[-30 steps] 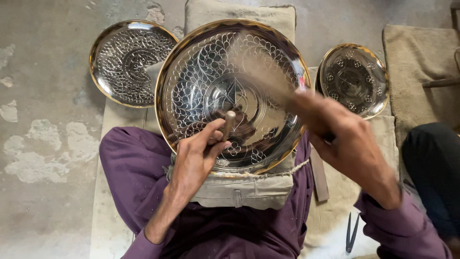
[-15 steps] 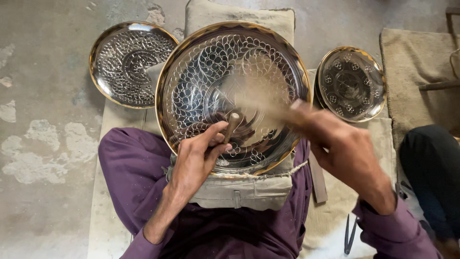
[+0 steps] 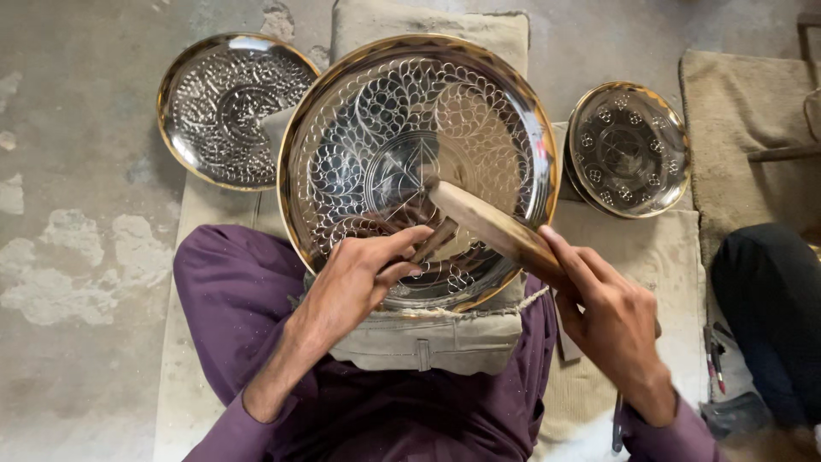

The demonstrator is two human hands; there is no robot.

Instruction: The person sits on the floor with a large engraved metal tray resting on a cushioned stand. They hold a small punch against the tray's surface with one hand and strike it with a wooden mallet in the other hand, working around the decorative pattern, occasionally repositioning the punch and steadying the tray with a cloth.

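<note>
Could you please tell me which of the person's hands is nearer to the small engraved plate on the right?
Right. The right hand holds a wooden mallet just below-left of the small plate; the left hand rests across the large plate, farther away.

No packages, labels, signs or screens are visible anywhere in this view.

Small trays flank big tray; floor left free
</note>
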